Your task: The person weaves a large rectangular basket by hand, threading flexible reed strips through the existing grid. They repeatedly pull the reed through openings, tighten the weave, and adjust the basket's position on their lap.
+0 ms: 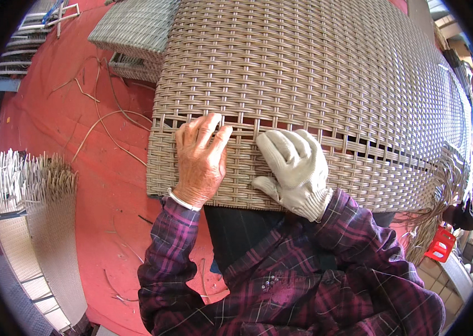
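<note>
- I have the woven panel (303,67) right in front of the person, brown and broad, filling the upper middle of my view and reaching toward the right
- Across its nearer part I see an open gap (285,125), with upright strands crossing it
- The left hand (203,159), bare, with a white band (184,200) round the wrist, rests on the weave with fingers bent and tips at the gap; I cannot tell whether it pinches a strand
- The right hand (298,168), in a pale knitted glove, lies loosely opened on the panel just below the gap, thumb apart from the fingers
- At the panel's right end I make out a tangle of loose strands (443,187), with a red plastic object (440,245) near it
- To the left I see a red floor covering (105,224) with thin strands (97,124) scattered over it, and a greyish woven piece (133,28) beside the panel's far left
</note>
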Demonstrator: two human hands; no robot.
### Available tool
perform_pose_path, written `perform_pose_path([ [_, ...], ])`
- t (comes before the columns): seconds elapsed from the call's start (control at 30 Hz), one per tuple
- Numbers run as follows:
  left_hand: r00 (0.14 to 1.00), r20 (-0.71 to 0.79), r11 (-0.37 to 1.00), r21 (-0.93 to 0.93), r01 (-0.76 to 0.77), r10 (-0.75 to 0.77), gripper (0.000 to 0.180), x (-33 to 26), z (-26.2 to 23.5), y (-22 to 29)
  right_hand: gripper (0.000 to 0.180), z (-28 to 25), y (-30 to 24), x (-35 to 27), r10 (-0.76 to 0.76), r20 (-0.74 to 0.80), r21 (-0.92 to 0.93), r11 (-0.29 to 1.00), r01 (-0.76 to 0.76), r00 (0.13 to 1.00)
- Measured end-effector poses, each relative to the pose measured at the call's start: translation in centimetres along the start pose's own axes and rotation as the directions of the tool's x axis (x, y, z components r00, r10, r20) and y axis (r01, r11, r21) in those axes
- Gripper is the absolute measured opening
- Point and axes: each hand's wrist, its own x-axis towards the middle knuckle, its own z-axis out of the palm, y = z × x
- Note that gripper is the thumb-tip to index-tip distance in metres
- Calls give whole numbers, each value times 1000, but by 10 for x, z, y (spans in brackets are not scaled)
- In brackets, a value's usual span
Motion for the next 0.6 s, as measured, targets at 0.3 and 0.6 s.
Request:
perform_pose_path([
  [0.3,999,-44,999,-42,-26,24,20,17,10,13,69,4,24,-11,123,-49,51,991,-120,991],
  [0.6,995,92,992,120,-34,23,33,37,35,35,64,-6,50,-15,131,-45,-5,991,-131,990],
])
